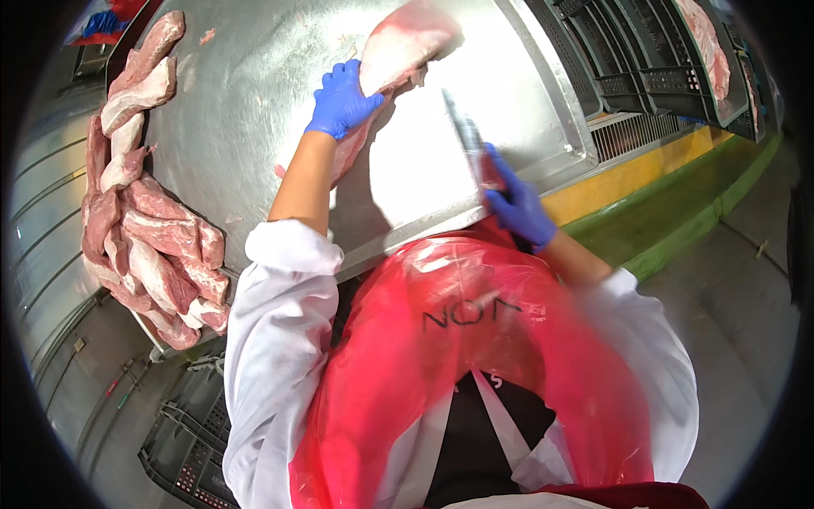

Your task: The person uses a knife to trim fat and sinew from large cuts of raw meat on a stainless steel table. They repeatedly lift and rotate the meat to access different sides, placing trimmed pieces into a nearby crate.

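My left hand [341,103], in a blue glove, grips the near left edge of a large piece of raw meat [405,47] on the metal worktable [254,93]. Its thumb lies against the meat, and a narrow strip of the piece trails past the wrist toward me. My right hand [521,204], also gloved in blue, is closed around the handle of a knife [465,127]. The blade points up and away from me, to the right of the meat and apart from it. Motion blurs the knife slightly.
A long heap of raw meat strips [161,229] lies along the table's left side. Black crates [627,59] stand at the far right, one holding meat [705,51]. Another dark crate [182,445] is low at left. The table's raised rim [441,222] runs before my red apron.
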Motion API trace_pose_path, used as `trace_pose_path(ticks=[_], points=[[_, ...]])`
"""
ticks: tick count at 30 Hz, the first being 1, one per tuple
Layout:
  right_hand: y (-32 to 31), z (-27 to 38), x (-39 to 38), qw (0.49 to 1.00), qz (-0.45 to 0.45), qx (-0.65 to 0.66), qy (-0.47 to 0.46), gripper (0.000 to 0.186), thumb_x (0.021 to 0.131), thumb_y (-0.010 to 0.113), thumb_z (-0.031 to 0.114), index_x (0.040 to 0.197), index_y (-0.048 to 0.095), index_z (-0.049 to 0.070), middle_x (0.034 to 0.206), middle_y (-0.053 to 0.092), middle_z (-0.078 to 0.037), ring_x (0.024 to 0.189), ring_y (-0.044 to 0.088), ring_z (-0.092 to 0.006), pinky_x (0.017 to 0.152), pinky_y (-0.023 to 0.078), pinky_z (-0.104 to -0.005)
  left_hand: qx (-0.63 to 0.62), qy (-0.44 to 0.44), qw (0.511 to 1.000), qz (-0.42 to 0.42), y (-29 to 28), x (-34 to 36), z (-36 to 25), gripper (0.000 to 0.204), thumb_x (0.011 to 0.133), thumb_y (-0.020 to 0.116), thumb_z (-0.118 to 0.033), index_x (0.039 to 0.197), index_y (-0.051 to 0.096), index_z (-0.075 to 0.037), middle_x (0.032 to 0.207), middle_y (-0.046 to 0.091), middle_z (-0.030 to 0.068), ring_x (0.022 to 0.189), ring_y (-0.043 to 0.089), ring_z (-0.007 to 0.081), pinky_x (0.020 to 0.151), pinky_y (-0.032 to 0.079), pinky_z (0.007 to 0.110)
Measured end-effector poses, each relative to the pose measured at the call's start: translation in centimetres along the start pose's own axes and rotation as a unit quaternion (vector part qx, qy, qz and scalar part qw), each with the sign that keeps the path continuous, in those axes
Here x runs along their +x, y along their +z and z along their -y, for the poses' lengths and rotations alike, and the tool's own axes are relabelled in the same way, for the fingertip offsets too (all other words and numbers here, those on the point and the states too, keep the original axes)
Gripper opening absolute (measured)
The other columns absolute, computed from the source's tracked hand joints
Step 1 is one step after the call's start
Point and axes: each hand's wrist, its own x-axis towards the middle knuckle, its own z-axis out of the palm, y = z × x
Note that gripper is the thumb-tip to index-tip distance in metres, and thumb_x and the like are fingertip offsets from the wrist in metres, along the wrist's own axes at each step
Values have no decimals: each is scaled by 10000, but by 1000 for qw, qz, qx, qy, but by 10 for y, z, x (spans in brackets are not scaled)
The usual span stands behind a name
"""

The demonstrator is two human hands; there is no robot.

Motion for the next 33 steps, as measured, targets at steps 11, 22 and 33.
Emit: trace_pose_path(ticks=[11, 22, 33], points=[[-128, -1, 112, 980, -121, 158, -25, 769, 968, 576, 104, 1627, 185, 173, 829, 618, -35, 642, 537, -54, 516, 494, -241, -97, -3, 984, -151, -5, 74, -135, 204, 883, 636, -211, 990, 674, -42, 957, 717, 169, 906, 692, 355, 798, 545, 439], [-55, 50, 205, 997, 57, -50, -24, 721, 983, 561, 262, 1609, 204, 306, 981, 684, -208, 662, 695, -293, 721, 576, -411, -382, -91, 910, -131, -21, 77, -114, 240, 890, 578, -116, 1020, 697, 46, 924, 744, 167, 820, 721, 227, 736, 567, 331], [-49, 17, 207, 982, 130, -107, -91, 683, 1013, 495, 309, 1608, 166, 371, 732, 672, -129, 521, 637, -233, 599, 592, -362, -454, -79, 873, -157, -39, 78, -98, 232, 913, 568, -76, 1067, 732, -14, 957, 735, 70, 807, 666, 126, 703, 526, 254]])
